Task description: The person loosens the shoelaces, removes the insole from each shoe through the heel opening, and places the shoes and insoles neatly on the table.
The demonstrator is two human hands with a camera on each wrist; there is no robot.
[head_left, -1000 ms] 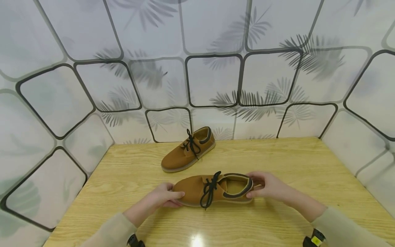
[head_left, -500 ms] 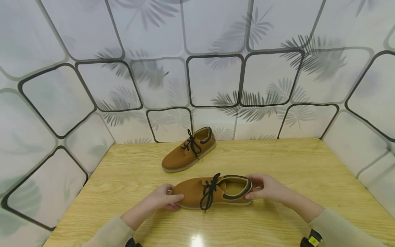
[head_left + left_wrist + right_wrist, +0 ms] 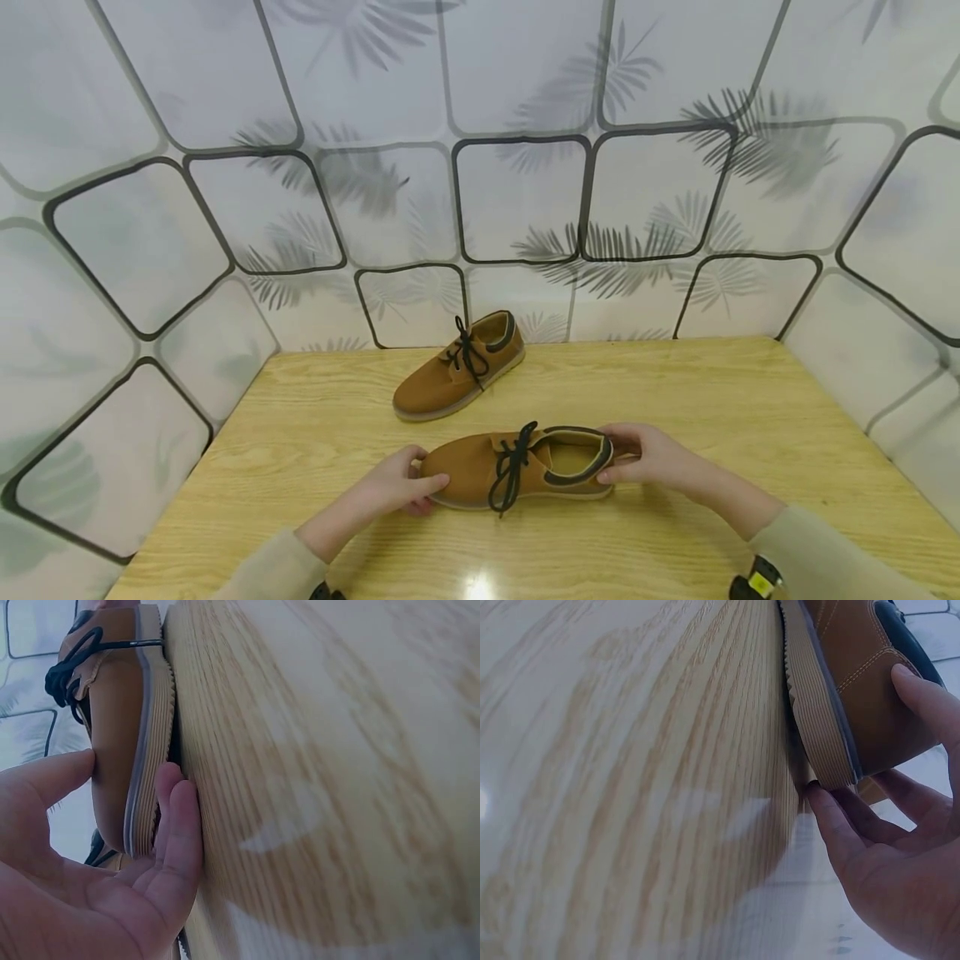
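A brown lace-up shoe with dark laces lies sideways before me, its toe to the left and its heel to the right. My left hand grips the toe, thumb on top; in the left wrist view its fingers reach under the ribbed sole. At the heel, my right hand holds the shoe with the thumb on the side near the collar. In the right wrist view a fingertip touches the sole's edge from below. Behind it, a matching shoe stands with its toe toward the front left.
Both shoes are on a light wood-grain table. A patterned wall covering with outlined squares and leaf prints encloses the back and both sides. The rear shoe's heel sits close to the back wall. Light glares off the table's front.
Hands and the held shoe have shifted only very slightly toward the front; both grips look the same. The rear shoe stays where it was.
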